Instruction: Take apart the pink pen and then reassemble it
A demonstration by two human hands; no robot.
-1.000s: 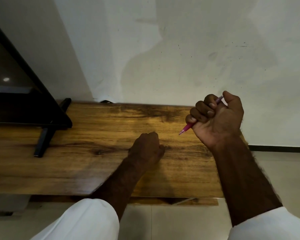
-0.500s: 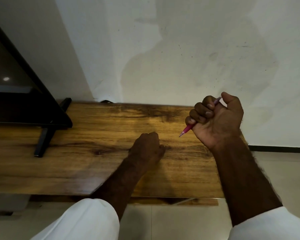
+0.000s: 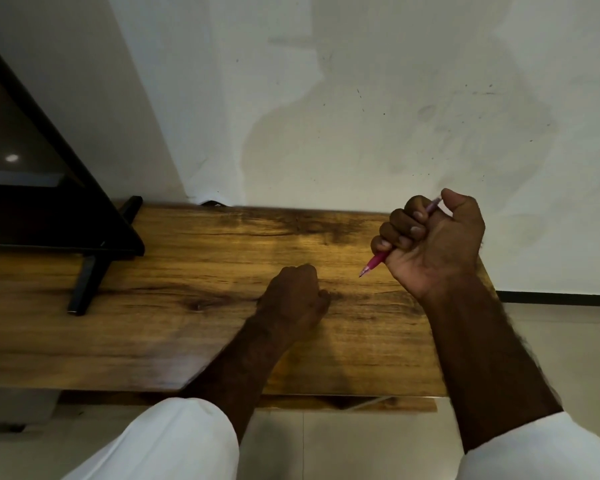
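1. Pen (image 3: 374,263): pink and in one piece as far as shows. It is held in the right grip (image 3: 433,244) above the right end of the counter (image 3: 187,271). Its tip points down and left, clear of the wood. Its pale upper end sticks out between forefinger and thumb.
2. Right grip: closed in a fist round the pen's barrel, with all four fingers (image 3: 400,225) wrapped over it. The palm side faces the camera and the thumb is raised beside the upper end. The hand is off the counter.
3. Left side: the left grip (image 3: 295,296) rests on the counter near its middle, apart from the pen. Its fingers are curled under in a fist, back of the hand up. Nothing shows in it, and the inside of the fist is hidden.
4. Surface: the counter is brown wood grain, set against a white wall (image 3: 326,98).
5. Far left: a black screen (image 3: 32,202) stands on the counter on a black foot (image 3: 84,285).
6. Bottom edge: a white sleeve (image 3: 174,441) covers each upper forearm, with pale floor (image 3: 361,445) between them.
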